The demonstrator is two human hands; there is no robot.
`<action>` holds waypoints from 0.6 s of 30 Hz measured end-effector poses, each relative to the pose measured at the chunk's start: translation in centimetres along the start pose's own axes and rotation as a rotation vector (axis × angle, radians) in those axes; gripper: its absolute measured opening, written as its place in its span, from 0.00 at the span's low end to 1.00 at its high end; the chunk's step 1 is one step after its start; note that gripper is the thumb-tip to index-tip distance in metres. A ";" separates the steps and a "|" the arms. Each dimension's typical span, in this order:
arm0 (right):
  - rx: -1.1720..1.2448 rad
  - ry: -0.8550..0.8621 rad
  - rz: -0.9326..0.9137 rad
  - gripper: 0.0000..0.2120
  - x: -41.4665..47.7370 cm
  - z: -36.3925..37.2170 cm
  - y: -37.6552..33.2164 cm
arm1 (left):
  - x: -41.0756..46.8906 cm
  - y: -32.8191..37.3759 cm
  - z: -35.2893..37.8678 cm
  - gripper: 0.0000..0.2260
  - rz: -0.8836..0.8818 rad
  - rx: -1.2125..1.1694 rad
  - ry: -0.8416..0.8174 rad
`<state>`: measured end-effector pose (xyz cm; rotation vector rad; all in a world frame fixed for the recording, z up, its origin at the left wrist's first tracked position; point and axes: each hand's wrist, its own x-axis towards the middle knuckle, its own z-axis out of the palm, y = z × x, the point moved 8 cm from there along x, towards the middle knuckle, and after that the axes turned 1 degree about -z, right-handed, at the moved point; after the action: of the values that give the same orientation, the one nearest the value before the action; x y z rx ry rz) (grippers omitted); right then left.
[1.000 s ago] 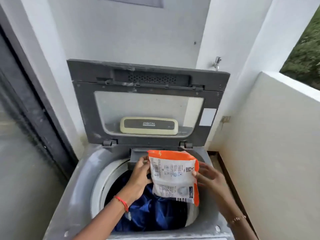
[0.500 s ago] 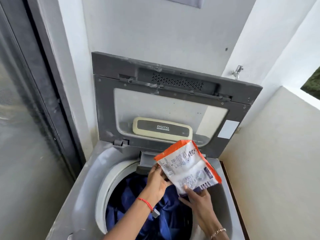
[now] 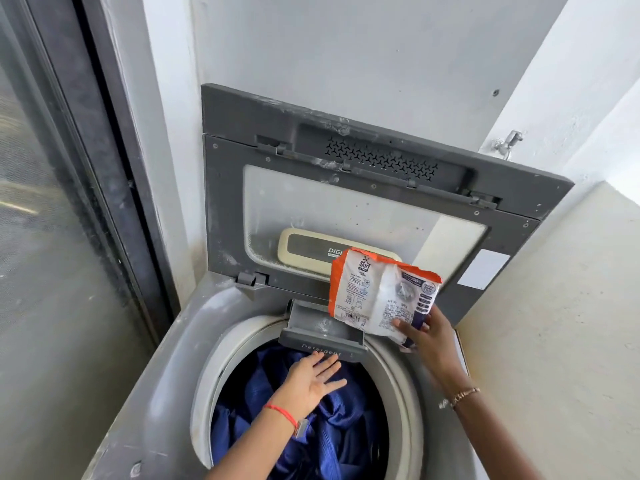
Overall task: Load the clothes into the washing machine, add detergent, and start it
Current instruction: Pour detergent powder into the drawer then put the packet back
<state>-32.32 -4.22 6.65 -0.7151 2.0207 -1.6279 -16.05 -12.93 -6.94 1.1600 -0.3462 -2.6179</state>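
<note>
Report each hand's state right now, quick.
Left hand: open, fingers straight, holding nothing, by the detergent drawer.
Right hand: closed, holding the detergent packet by its lower corner.

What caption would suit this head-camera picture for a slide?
Right hand holds a detergent packet by the pulled-out detergent drawer while the open left hand hovers above blue clothes in the washer.

A home laundry corner, seemingly a balcony; a top-loading washer (image 3: 166, 358) stands at lower centre against a white wall (image 3: 346, 46), lid (image 3: 225, 188) up; a tap (image 3: 507, 143) at upper right; a glass door (image 3: 52, 271) along the left; a low parapet (image 3: 554, 323) at right.
</note>
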 end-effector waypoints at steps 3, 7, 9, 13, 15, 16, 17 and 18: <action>-0.105 -0.014 -0.057 0.17 0.8 0.5 -0.3 | 0.0 0.5 -0.5 0.17 0.011 -0.020 0.023; -0.248 -0.019 -0.149 0.20 1.1 0.9 -1.4 | 0.2 0.7 -1.4 0.17 0.010 -0.053 0.051; -0.295 -0.019 -0.184 0.20 1.1 1.3 -2.2 | 0.1 0.6 -1.6 0.17 0.005 -0.063 0.058; -0.362 -0.020 -0.228 0.20 1.3 1.9 -3.4 | 0.0 0.4 -1.6 0.17 -0.008 -0.076 0.053; -0.394 -0.034 -0.236 0.19 1.5 2.2 -3.7 | 0.2 0.3 -1.5 0.16 -0.014 -0.090 0.038; -0.414 -0.038 -0.238 0.19 1.6 2.4 -3.8 | 0.3 0.3 -1.4 0.14 -0.017 -0.092 0.031; -0.430 -0.042 -0.243 0.19 1.7 2.6 -3.9 | 0.4 0.2 -1.4 0.13 -0.020 -0.093 0.028; -0.442 -0.048 -0.247 0.19 1.7 2.8 -4.1 | 0.5 0.2 -1.3 0.13 -0.022 -0.097 0.022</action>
<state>-31.40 -8.09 10.06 -1.1872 2.3594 -1.2729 -15.36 -13.46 -8.08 1.1664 -0.2002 -2.6066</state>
